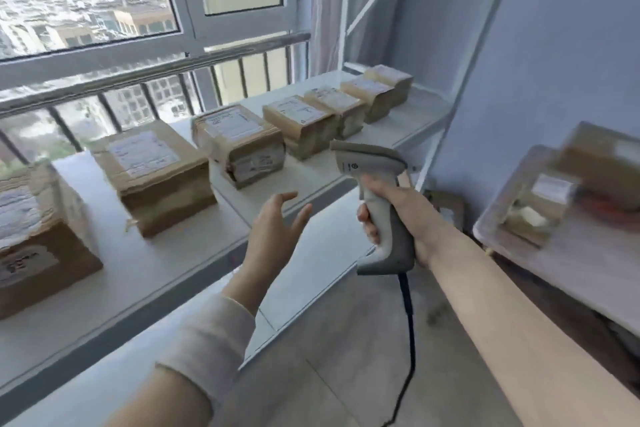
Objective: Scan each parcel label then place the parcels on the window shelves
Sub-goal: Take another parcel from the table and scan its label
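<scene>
My right hand (408, 218) is wrapped round the scanner (375, 166) at centre right of the frame, fingers curled tight on the handle, and the head points up and left toward the shelf (173, 260). The black cable (410, 322) drops from the scanner's base toward the bottom edge. My left hand (273, 232) hovers in the centre, fingers spread and loose. It holds nothing and touches nothing, just in front of the shelf's near edge. The parcels (156, 177) sit in a row along the shelf, from the left edge up toward the upper right, brown cartons with white labels facing up. Behind them the railing (138, 80) and the window (86, 7) fill the upper left. At the right edge, a table (571, 274) carries more boxes (540, 208), too blurred for me to read their labels.
</scene>
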